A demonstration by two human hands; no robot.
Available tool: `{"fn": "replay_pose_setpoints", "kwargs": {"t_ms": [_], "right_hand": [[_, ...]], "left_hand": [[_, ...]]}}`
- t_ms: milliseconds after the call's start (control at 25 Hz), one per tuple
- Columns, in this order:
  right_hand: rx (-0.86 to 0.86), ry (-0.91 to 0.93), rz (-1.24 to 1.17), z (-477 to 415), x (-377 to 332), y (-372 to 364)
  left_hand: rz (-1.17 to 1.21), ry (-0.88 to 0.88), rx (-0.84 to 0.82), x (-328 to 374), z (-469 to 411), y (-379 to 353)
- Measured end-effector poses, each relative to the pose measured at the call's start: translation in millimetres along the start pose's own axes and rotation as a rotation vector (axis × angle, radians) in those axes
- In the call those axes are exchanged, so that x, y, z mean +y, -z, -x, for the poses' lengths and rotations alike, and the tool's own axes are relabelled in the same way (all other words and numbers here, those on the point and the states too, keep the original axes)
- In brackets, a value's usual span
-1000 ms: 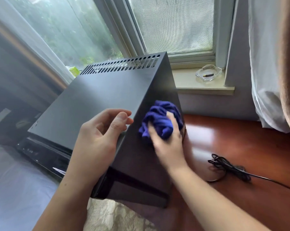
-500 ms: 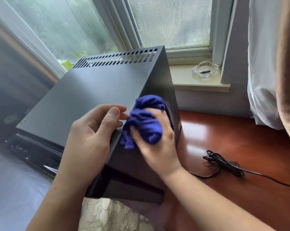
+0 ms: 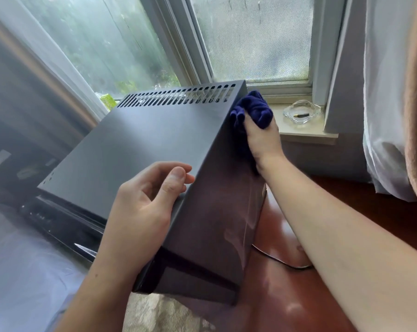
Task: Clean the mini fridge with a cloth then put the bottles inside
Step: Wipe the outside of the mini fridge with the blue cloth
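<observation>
The mini fridge (image 3: pixel 142 149) is a matte dark-grey metal box with a row of vent slots along its far top edge, standing on a reddish wooden surface (image 3: pixel 298 295). The cloth (image 3: pixel 257 109), dark blue and bunched, is pressed against the fridge's right side near the far upper corner, gripped in the right hand (image 3: pixel 262 137).

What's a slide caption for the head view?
Right hand presses a blue cloth to the side of the mini fridge; left hand rests on its top edge.
</observation>
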State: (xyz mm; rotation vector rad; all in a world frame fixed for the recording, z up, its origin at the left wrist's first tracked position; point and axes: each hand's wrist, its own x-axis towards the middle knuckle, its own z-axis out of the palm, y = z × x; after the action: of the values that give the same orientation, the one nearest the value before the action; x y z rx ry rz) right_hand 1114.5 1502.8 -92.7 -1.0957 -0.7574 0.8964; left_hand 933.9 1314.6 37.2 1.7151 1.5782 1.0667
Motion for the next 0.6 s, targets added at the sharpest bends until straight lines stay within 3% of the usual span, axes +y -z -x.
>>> {"fn": "replay_pose_setpoints", "kwargs": {"t_ms": [200, 360, 480, 600], "right_hand": [[-0.036, -0.062, 0.112, 85.3, 27.1, 14.0], [-0.058, 0.093, 0.139, 138.0, 16.0, 13.1], [-0.119, 0.257, 0.151, 125.1, -6.7, 9.2], [-0.124, 0.292, 0.162, 76.9, -25.4, 3.3]], "left_hand": [[0.001, 0.0, -0.001, 0.4, -0.4, 0.1], [0.009, 0.003, 0.01, 0.7, -0.3, -0.9], [-0.007, 0.001, -0.002, 1.2, 0.3, -0.4], [-0.014, 0.004, -0.007, 0.5, 0.1, 0.0]]}}
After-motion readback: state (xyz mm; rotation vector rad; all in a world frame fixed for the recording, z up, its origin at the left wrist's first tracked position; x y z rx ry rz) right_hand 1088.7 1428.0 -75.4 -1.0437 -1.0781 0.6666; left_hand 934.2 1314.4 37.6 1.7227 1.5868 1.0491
